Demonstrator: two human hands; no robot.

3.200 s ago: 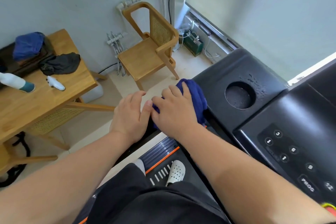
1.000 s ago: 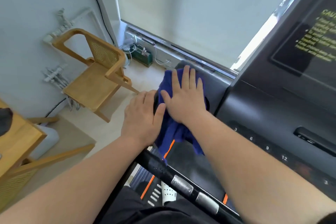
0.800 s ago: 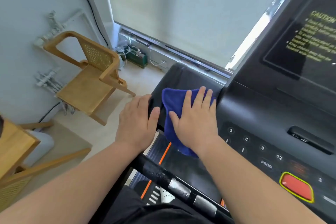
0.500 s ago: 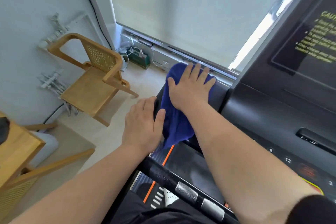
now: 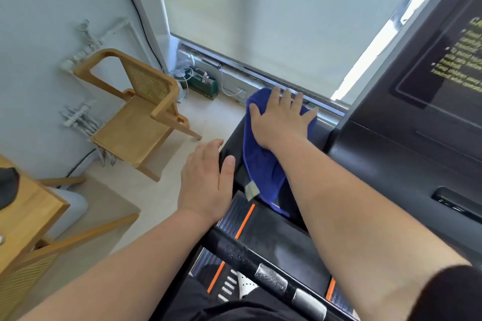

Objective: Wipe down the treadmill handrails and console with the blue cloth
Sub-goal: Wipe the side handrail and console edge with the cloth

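Note:
My right hand [image 5: 280, 118] lies flat, fingers spread, pressing the blue cloth [image 5: 262, 164] onto the far end of the treadmill's black left side panel. The cloth hangs back toward me under my forearm, a small white tag showing at its near edge. My left hand [image 5: 207, 181] rests flat on the panel's left edge, fingers together, holding nothing. The black console [image 5: 407, 154] rises to the right with a yellow-lettered caution panel. A black handrail [image 5: 268, 272] with silver sensor plates crosses below my arms.
A wooden cane-back chair [image 5: 140, 114] stands on the floor to the left. A wooden table corner [image 5: 28, 214] is at the lower left. A frosted window with Chinese lettering and a green box [image 5: 204, 83] with cables lie ahead. Orange-striped belt edge shows below.
My right hand has pushed the blue cloth forward to the far end of the side panel after a pull back toward me. My left hand stayed on the panel's edge.

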